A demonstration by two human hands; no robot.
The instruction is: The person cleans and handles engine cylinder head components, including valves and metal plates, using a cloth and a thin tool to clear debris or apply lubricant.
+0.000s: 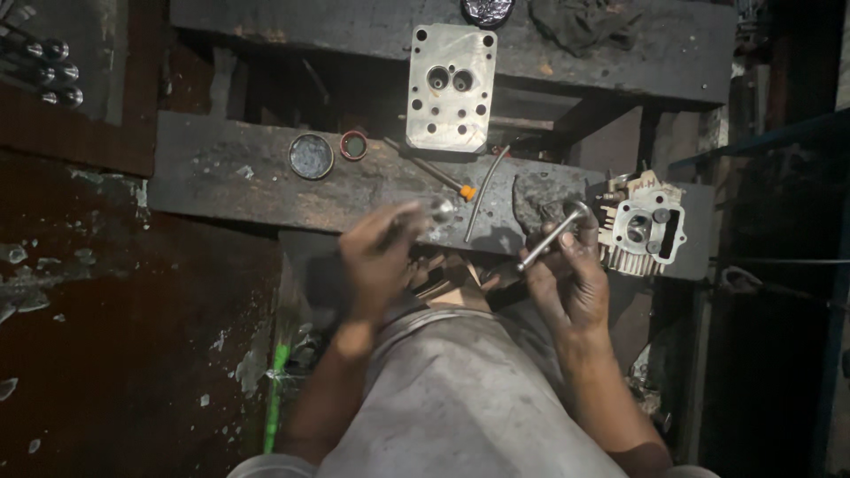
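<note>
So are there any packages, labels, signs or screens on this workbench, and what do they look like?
No packages, signs or screens.
Small cylinder head: right end of the bench, pale finned metal, dark handwritten marks on its top edge.
Round tin: open, grey inside, mid-bench, no label visible.
Small red cap: beside the tin, no label visible.
</note>
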